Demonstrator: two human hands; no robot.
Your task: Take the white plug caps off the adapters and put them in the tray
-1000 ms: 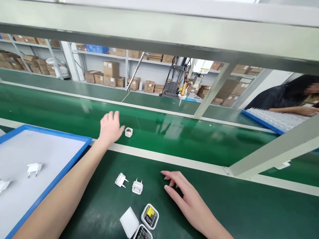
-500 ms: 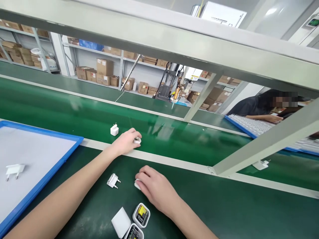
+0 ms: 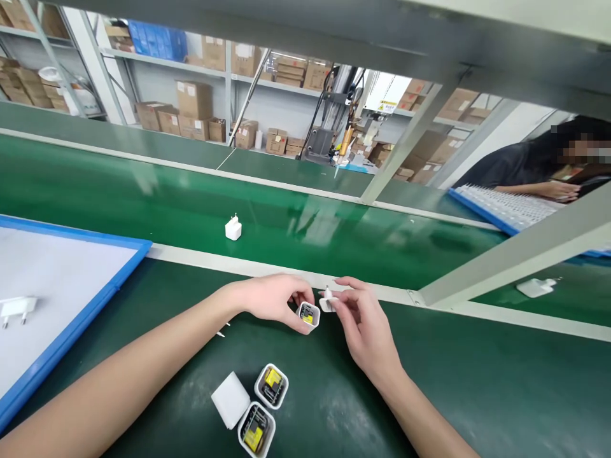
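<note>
head view, left hand: the left hand [image 3: 281,302] grips a small white housing [image 3: 309,316] between thumb and fingers, its uncovered end facing the wearer, apparently so the yellow and dark parts inside stay visible.
head view, right hand: the right hand [image 3: 365,324] pinches a white pin piece [image 3: 327,301] by its edge, a pin pointing up; the grip probably leaves its faces free. piece and housing lie just beside each other, above the worktop's far edge.
near group: two uncovered housings [image 3: 272,386] [image 3: 256,430] rest beside a white block [image 3: 231,399], seemingly gathered for easy reach.
surface: dark green worktop [image 3: 515,381]; beyond its pale rail, a glossy green belt [image 3: 191,203] bears a white plug [image 3: 233,228].
left side: a blue-edged tray [image 3: 67,273] holds another pin piece [image 3: 18,308].
room: shelves [image 3: 157,62] of cartons [image 3: 193,98] behind; at right, a dark-sleeved co-worker [image 3: 515,165] sits behind a tray of white parts [image 3: 510,207].
</note>
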